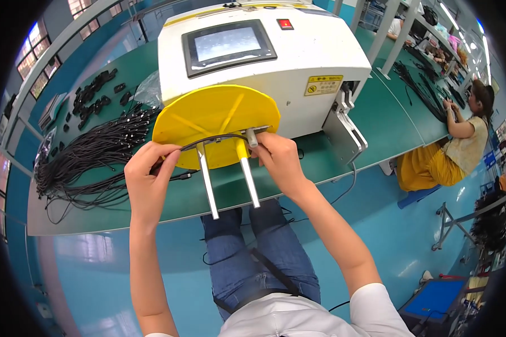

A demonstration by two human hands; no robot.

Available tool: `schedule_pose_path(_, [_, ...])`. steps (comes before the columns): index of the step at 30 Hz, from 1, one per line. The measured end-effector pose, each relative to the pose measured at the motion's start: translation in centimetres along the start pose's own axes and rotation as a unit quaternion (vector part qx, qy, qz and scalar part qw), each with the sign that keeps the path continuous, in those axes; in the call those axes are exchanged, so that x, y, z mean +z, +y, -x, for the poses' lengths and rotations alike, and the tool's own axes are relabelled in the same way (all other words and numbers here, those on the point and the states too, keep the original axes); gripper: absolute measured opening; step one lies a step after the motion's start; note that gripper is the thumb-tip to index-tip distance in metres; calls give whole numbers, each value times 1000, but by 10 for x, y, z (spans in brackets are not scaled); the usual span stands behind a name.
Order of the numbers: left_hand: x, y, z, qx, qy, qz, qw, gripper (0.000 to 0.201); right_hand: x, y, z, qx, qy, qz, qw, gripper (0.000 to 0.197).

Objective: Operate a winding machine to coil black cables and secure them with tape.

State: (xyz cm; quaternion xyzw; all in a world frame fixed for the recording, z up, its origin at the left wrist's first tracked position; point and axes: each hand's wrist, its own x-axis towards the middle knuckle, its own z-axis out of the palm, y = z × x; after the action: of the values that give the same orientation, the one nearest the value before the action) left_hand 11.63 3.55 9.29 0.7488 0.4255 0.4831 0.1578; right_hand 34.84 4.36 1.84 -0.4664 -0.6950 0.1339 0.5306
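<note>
A black cable (pixel 212 138) stretches across the front of a yellow disc (pixel 183 115) on a white machine. At its left end, my left hand (pixel 153 171) is closed, pinching the cable between thumb and fingers. A connector end (pixel 184 176) hangs out just beside that hand. My right hand (pixel 278 162) is closed at a grey clamp (pixel 252 138) on the disc, where the cable runs in. Its fingertips are partly hidden behind the clamp. Two metal rods (pixel 208 182) stick out from the disc toward me, between my hands.
The white machine (pixel 303 50) carries a screen (pixel 229 45) and a red switch (pixel 285 24). Bundled black cables (pixel 90 146) cover the green table (pixel 399 135) at left, with small black parts behind. A metal bracket (pixel 346 135) juts out at right. A co-worker (pixel 461 132) sits farther right.
</note>
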Motion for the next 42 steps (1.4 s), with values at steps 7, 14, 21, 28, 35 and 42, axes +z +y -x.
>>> schedule_pose_path(7, [10, -9, 2, 32, 13, -34, 999, 5, -7, 8, -11, -87, -18, 61, 994, 4])
schedule_pose_path(14, [5, -19, 10, 28, 8, -40, 999, 4, -15, 6, -15, -49, -53, 22, 997, 5])
schedule_pose_path(21, [2, -33, 24, -2, 8, -16, 1000, 6, -13, 6, -12, -27, -44, -9, 999, 5])
schedule_pose_path(28, [-1, -28, 30, -29, 12, 22, 999, 4, -24, 2, -3, 42, -35, -112, 992, 19])
schedule_pose_path(35, [-9, -39, 42, -26, 16, 31, 999, 7, -50, 1, 17, 109, 2, -108, 988, 20])
schedule_pose_path(42, [-20, -63, 51, -8, 5, 38, 999, 7, -41, 1, 47, 153, -38, -120, 980, 15])
